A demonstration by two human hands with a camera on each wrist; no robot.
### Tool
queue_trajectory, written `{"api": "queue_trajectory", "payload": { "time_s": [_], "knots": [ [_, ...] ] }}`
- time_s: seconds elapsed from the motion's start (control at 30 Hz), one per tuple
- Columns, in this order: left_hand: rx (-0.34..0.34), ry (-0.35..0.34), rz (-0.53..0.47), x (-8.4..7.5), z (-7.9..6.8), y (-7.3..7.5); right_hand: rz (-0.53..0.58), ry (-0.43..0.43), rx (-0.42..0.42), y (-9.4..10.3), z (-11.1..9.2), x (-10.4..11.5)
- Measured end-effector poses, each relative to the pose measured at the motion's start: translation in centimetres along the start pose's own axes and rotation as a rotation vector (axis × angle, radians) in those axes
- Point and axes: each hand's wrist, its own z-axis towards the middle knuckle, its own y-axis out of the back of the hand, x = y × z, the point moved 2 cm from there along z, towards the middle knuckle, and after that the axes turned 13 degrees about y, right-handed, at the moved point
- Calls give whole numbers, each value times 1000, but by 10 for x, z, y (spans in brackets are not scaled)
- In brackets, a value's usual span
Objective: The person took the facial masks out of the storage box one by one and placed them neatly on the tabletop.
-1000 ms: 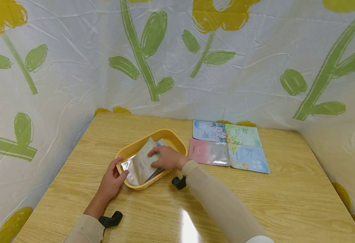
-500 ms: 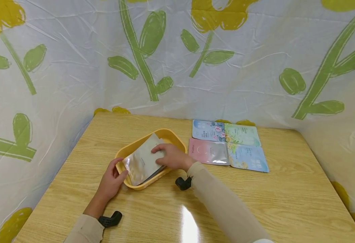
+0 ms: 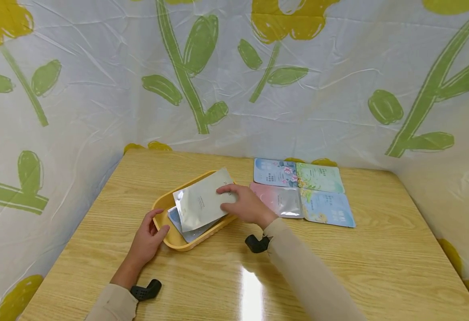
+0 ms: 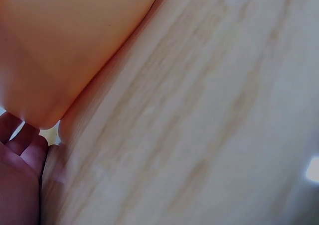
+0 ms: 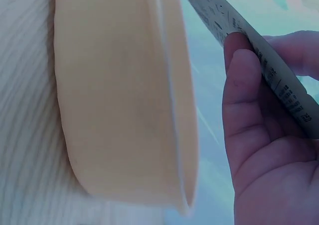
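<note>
A yellow plastic basket (image 3: 169, 240) with rounded corners stands on the table, left of centre in the head view. My left hand (image 3: 147, 238) holds its near left end, thumb and fingers at the rim; in the left wrist view the fingertips (image 4: 22, 135) lie at the basket's corner. My right hand (image 3: 248, 205) pinches a pale grey-green sheet mask packet (image 3: 200, 200) by its right edge, tilted above the basket. In the right wrist view thumb and fingers grip both faces of the packet (image 5: 284, 80). Beneath it, a bluish packet (image 3: 192, 235) lies in the basket, partly covered.
To the right, several packets lie flat in a block: a blue floral one (image 3: 274, 172), a green one (image 3: 320, 177), a pink one (image 3: 282, 200), partly behind my right hand, and a light-blue one (image 3: 329, 209). A flower-printed cloth (image 3: 318, 111) encloses the wooden table (image 3: 379, 263).
My right hand has lifted the grey-green packet from inside the basket and moved it to the right, uncovering the bluish packet below. My left hand stays on the basket.
</note>
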Motion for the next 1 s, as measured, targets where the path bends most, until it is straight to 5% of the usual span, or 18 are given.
{"api": "queue_trajectory", "payload": {
  "time_s": [0.27,1.0],
  "knots": [
    [-8,5,10,2,-1,1,12,49,-92,26,-24,-9],
    [5,-24,-26,1,-1,-1,21,-38,-238,70,-98,-37]
  ]
}}
